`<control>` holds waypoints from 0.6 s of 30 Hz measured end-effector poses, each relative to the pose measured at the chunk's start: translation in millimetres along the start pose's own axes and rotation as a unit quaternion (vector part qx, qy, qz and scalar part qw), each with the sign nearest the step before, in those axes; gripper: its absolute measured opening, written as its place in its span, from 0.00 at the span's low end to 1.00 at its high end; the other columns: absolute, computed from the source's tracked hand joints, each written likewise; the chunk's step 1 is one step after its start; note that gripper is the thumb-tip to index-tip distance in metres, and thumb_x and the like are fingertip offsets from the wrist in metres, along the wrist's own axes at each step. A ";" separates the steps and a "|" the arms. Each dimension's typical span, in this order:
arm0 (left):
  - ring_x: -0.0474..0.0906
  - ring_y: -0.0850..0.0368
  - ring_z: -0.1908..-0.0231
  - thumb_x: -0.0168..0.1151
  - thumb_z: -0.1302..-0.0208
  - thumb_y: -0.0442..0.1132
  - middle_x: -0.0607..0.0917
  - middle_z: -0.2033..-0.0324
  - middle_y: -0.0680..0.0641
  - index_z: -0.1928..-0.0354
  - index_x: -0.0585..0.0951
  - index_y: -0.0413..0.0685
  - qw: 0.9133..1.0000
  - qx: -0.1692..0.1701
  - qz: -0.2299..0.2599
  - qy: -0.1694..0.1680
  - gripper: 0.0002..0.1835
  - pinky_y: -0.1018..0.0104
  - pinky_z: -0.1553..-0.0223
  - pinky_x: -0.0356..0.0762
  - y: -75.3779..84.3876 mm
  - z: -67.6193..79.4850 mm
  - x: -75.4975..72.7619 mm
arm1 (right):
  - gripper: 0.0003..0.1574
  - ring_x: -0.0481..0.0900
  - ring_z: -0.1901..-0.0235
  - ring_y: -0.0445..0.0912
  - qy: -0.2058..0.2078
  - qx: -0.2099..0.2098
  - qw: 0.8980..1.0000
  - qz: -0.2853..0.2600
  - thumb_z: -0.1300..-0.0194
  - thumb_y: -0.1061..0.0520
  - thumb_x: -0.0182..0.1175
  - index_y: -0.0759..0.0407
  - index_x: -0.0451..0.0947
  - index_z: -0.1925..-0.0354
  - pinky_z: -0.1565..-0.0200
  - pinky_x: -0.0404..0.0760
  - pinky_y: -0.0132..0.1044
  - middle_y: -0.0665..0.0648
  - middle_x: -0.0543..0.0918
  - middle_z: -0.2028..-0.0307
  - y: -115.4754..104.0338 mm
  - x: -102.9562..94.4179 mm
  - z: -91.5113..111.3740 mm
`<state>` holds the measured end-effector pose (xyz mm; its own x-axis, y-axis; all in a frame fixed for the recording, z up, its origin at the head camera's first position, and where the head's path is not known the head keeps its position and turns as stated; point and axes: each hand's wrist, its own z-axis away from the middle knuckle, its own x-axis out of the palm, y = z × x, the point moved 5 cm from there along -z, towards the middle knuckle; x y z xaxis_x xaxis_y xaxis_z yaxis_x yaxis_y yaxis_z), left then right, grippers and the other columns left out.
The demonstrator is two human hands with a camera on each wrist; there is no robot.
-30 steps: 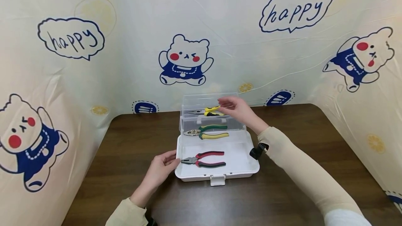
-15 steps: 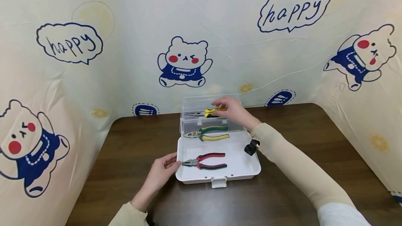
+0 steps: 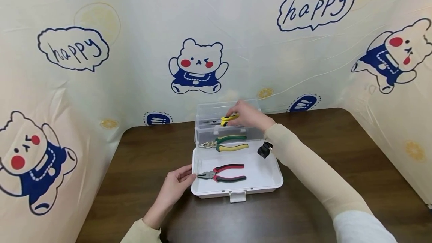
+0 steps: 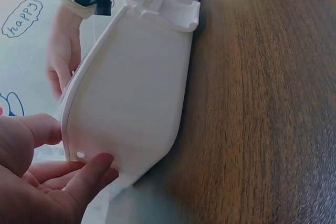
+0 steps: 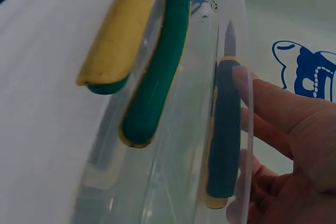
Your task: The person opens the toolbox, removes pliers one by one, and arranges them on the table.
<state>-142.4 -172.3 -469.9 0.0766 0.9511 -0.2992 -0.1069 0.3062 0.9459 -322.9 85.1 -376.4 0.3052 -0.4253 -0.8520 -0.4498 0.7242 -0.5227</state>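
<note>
My left hand (image 3: 175, 185) grips the near-left rim of a white toolbox (image 3: 251, 168), thumb at the rim, also seen in the left wrist view. In its clear upper tray lie long-nose pliers (image 3: 231, 118) with yellow and black handles. My right hand (image 3: 248, 113) pinches these handles from above. In the right wrist view their dark handle (image 5: 226, 129) shows through the cloudy tray wall beside my fingers. Green and yellow combination pliers (image 3: 233, 148) lie in the lower clear tray. Red and black combination pliers (image 3: 231, 179) lie in the white base, jaws toward my left hand.
A dark wooden table (image 3: 145, 156) carries the box. The box's latch (image 3: 237, 197) hangs down at its front edge. Close behind the trays hangs a pale printed curtain (image 3: 152, 78), which also runs along both sides.
My right hand has moved left and down onto the yellow and black pliers' handles, its fingers closing on them. My left hand stays at the toolbox rim.
</note>
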 end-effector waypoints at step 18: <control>0.87 0.44 0.49 0.67 0.30 0.30 0.87 0.47 0.33 0.38 0.81 0.30 1.000 0.001 -0.014 -0.002 0.21 0.58 0.49 0.85 1.0 1.2 -0.1 | 0.18 0.73 0.48 0.53 -0.009 -0.039 0.991 0.130 0.34 0.50 0.73 0.57 0.89 0.50 0.43 0.75 0.49 0.61 0.81 0.47 -20.0 -12.5 -1.6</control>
<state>-141.3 -172.2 -468.8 0.0834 0.9422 -0.3245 -0.1026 0.3321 0.9377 -319.0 75.0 -355.3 0.1844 -0.2192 -0.9581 -0.5792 0.7633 -0.2861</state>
